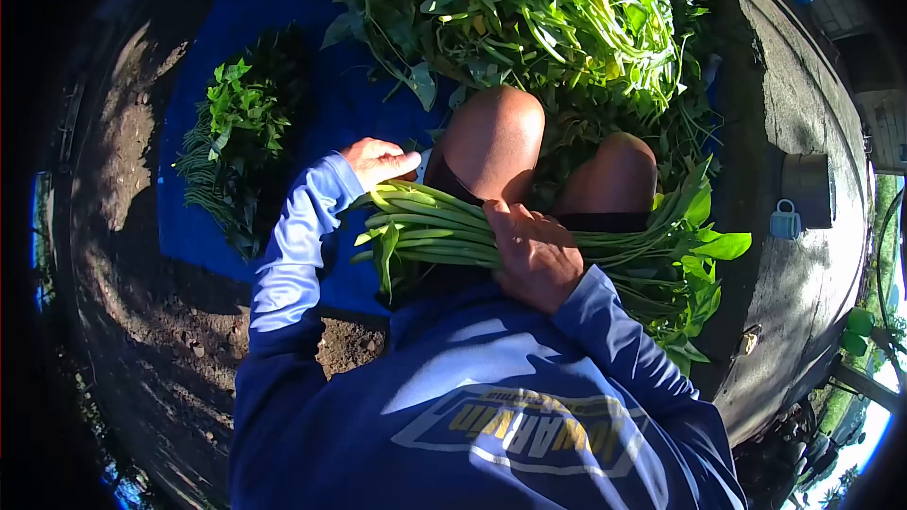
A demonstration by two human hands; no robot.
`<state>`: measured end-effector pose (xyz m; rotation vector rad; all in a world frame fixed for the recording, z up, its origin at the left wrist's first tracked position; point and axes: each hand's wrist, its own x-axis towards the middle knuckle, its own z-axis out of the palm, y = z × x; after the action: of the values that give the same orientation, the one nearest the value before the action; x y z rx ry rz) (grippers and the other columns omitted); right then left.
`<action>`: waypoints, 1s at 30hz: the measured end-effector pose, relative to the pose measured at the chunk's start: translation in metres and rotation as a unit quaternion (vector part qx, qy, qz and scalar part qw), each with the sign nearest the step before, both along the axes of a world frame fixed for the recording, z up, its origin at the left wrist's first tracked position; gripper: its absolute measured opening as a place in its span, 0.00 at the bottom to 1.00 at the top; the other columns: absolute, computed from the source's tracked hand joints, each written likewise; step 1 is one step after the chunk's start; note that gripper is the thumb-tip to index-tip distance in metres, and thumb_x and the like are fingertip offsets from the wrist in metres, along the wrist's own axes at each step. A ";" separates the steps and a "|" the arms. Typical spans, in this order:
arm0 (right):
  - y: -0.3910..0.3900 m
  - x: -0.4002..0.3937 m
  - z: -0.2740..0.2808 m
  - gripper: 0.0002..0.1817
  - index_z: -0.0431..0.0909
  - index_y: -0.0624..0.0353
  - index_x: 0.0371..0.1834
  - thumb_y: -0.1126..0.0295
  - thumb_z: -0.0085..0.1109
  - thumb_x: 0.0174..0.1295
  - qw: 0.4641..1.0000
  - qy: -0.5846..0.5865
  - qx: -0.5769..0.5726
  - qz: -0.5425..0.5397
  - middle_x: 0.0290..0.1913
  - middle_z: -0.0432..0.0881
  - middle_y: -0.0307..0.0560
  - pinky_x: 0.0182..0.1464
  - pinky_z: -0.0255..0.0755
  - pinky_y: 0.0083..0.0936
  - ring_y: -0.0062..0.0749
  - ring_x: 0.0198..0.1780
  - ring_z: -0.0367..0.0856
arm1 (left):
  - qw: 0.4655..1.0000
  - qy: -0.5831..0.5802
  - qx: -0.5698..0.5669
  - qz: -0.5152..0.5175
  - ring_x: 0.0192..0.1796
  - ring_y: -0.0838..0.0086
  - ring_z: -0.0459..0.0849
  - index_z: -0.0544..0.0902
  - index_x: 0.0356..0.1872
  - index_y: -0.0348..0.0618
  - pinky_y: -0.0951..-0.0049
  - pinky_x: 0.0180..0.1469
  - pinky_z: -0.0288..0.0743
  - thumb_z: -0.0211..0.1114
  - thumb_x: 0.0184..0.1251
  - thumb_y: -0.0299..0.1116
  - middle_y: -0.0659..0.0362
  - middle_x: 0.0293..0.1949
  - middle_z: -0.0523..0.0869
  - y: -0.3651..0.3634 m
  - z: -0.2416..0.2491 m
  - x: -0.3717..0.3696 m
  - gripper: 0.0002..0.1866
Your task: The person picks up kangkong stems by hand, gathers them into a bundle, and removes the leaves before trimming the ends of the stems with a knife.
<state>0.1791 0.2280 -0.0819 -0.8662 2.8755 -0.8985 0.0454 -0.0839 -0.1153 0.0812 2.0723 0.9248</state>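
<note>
My right hand (pixel 534 253) is closed around the middle of a bunch of leafy greens (pixel 439 227) lying across my lap. Its long green stems point left, and its broad leaves fan out to the right. Just above the stem ends, my left hand (pixel 378 162) has its fingers drawn together. A small pale piece shows at its fingertips beside my knee; what it is I cannot make out. One folded leaf (pixel 385 253) hangs down over the stems. Past my knees rises a large heap of loose greens (pixel 529 28), stems and leaves mixed.
A blue tarp (pixel 345 123) lies under the heap. On it at left rests a pile of bundled greens (pixel 236 142). Bare soil (pixel 161 340) borders the tarp. To the right, a light blue mug (pixel 785 220) stands near a block (pixel 807 191) on a grey wooden surface (pixel 803 85).
</note>
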 end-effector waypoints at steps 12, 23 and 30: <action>-0.002 -0.002 0.005 0.38 0.63 0.59 0.64 0.67 0.72 0.50 0.986 -0.164 0.037 0.009 0.45 0.84 0.62 0.46 0.82 0.54 0.64 0.43 0.88 | 0.885 0.454 0.094 0.030 0.69 0.60 0.79 0.76 0.72 0.45 0.55 0.72 0.74 0.76 0.68 0.44 0.53 0.66 0.82 0.044 -0.086 0.169 0.34; 0.044 -0.058 0.072 0.40 0.73 0.67 0.65 0.68 0.78 0.46 0.873 -0.369 -0.307 -0.092 0.51 0.89 0.53 0.56 0.81 0.31 0.35 0.50 0.88 | 0.713 0.235 0.545 0.373 0.64 0.59 0.83 0.81 0.67 0.45 0.56 0.67 0.78 0.66 0.75 0.57 0.52 0.61 0.85 0.175 0.019 0.022 0.30; 0.067 -0.062 0.068 0.44 0.70 0.66 0.71 0.73 0.80 0.47 0.854 -0.326 -0.370 -0.165 0.53 0.88 0.47 0.59 0.81 0.28 0.32 0.53 0.88 | 0.596 0.096 0.661 0.445 0.65 0.54 0.83 0.78 0.71 0.44 0.52 0.68 0.78 0.61 0.76 0.59 0.50 0.65 0.84 0.224 0.018 -0.004 0.33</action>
<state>0.1169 0.2946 -0.0142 0.0227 2.0717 -1.9360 0.0415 0.1405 -0.0974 -0.1085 0.9640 3.0174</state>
